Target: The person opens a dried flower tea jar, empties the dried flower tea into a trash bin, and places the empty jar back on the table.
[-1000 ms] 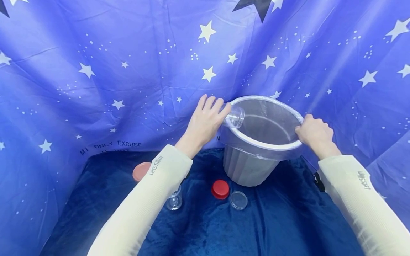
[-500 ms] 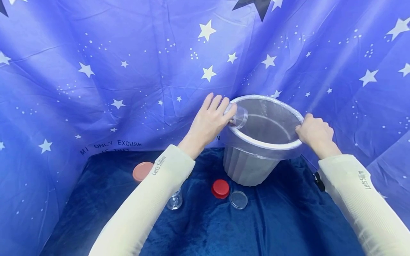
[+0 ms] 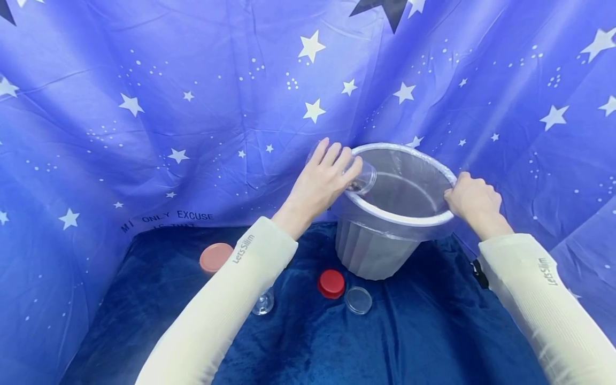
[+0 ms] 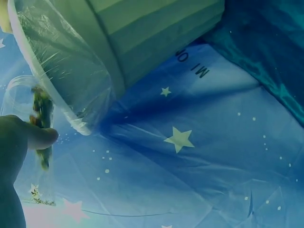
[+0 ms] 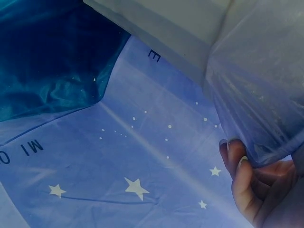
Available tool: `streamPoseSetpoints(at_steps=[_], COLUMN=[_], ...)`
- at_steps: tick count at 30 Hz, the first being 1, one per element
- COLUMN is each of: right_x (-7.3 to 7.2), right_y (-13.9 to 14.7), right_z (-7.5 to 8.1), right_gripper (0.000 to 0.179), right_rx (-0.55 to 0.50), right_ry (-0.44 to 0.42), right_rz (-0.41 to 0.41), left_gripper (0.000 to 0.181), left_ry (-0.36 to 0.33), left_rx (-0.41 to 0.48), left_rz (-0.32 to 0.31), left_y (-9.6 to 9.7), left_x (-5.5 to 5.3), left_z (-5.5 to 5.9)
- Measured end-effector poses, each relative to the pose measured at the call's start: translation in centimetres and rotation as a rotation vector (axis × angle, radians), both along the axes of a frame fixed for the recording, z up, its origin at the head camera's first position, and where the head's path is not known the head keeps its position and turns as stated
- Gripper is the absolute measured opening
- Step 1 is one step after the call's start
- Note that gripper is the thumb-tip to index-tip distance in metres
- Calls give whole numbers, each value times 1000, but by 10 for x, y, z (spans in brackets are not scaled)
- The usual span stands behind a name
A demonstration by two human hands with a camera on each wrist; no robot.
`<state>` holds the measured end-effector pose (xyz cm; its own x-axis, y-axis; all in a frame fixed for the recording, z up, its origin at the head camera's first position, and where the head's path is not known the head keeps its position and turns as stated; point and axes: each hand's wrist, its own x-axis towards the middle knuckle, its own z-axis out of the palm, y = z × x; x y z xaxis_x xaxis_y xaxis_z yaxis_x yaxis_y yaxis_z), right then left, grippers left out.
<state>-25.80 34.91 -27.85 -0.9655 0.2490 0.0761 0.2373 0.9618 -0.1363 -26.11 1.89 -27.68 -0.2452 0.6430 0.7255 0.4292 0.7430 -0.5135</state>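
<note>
Jar (image 3: pixel 370 179), clear, held between thumb and curled fingers of the left grip (image 3: pixel 320 179), at the left edge of the bin (image 3: pixel 377 251); the right grip (image 3: pixel 474 200) clasps its right edge. Uncapping appears done; emptying seems unfinished, dark contents (image 4: pixel 43 109) remaining inside. Mouth points right; long axis left–right, nearly level.

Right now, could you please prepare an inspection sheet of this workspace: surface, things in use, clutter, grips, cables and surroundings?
Surface: dark blue cloth, wrinkled.
Things in use: clear container, tilted, dark bits inside, mouth at the rim of the gray bin; clear liner folded over that rim.
Clutter: pink disc, red lid, clear lid and clear jar on the cloth; the jar partly hidden by the left sleeve.
Grips: left grip holds the container; right grip holds the bin's rim.
Cables: nothing seen.
Surroundings: blue star-patterned curtain behind.
</note>
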Motion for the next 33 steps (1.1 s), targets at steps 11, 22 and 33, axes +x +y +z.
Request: streamPoseSetpoints(at_steps=[11, 22, 33], right_x=[0, 0, 0], right_y=[0, 0, -1], right_z=[0, -1, 0], right_gripper=[50, 50, 49], right_rx=[-1, 0, -4], right_ry=[3, -2, 5], right_rz=[-2, -6, -4], left_gripper=[27, 48, 43], left_ry=[-36, -168, -173], left_rx=[51, 39, 50], left_rz=[15, 88, 68], left_y=[-2, -12, -20], left_x=[-3, 0, -5], left_z=[-5, -14, -23])
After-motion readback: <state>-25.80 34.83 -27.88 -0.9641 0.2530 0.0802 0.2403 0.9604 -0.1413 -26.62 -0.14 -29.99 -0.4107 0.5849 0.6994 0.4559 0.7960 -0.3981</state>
